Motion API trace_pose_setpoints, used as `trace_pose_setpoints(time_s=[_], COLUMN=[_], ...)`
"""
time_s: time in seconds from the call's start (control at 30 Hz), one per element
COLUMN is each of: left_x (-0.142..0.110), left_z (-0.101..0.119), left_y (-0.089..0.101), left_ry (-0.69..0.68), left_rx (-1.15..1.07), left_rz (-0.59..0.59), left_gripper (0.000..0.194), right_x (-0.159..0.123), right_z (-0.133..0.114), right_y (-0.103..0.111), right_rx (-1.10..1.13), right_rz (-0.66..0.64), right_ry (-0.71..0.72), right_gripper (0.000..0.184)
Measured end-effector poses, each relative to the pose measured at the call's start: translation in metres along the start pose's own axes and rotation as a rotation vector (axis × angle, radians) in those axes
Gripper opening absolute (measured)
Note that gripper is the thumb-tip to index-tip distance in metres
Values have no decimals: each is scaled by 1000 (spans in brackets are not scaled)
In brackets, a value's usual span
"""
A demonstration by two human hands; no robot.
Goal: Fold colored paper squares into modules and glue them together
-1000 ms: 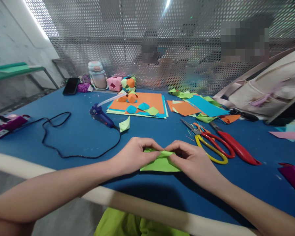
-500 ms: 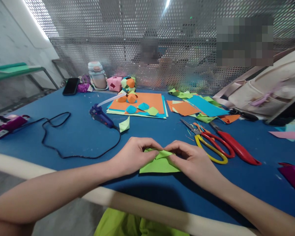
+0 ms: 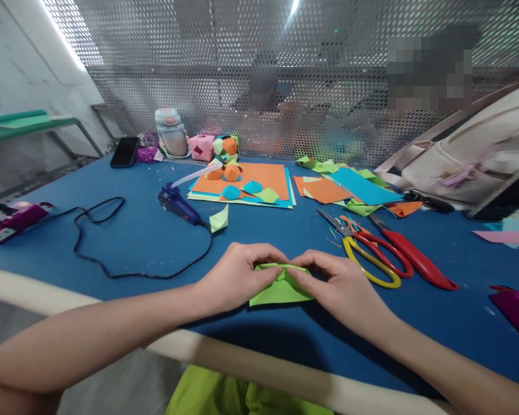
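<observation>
A lime green piece of paper [image 3: 281,293], partly folded, is held between my two hands just above the near part of the blue table. My left hand [image 3: 239,278] pinches its left side, thumb on the near face and fingers behind. On the right side, my right hand [image 3: 334,282] grips it the same way, its thumb near the middle fold. The far edge of the paper is folded over, and the fingertips hide part of it. A pale green folded paper piece [image 3: 219,219] lies beyond my left hand.
Scissors [image 3: 372,262] with yellow and red handles and a red box cutter [image 3: 419,259] lie right of my right hand. A blue glue gun [image 3: 179,206] with its cord is at left. Behind are an orange paper stack [image 3: 263,176], paper scraps [image 3: 326,190] and a bottle [image 3: 172,132].
My right thumb has shifted left toward the middle of the green paper, and the folded flap there has changed shape. Both hands stay in nearly the same place.
</observation>
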State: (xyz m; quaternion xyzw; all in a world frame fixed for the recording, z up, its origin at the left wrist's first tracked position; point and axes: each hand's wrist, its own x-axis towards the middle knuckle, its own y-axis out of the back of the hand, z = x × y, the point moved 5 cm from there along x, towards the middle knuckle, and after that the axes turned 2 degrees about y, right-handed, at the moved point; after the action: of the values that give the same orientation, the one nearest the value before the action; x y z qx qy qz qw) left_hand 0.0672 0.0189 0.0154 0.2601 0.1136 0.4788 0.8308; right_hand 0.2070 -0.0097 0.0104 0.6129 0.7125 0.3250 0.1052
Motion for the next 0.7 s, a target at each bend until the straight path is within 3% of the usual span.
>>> trace_pose_setpoints(time_s=[0.43, 0.7], left_x=[-1, 2], left_z=[-1, -10], left_y=[-1, -3], left_ry=[-36, 116], left_rx=[45, -110], left_rz=[-8, -93], left_gripper=[17, 21], right_x=[0, -3], right_z=[-2, -2], right_y=[-1, -2], right_rx=[0, 4], right_rz=[8, 30], right_ry=[42, 91], right_gripper=[15, 15])
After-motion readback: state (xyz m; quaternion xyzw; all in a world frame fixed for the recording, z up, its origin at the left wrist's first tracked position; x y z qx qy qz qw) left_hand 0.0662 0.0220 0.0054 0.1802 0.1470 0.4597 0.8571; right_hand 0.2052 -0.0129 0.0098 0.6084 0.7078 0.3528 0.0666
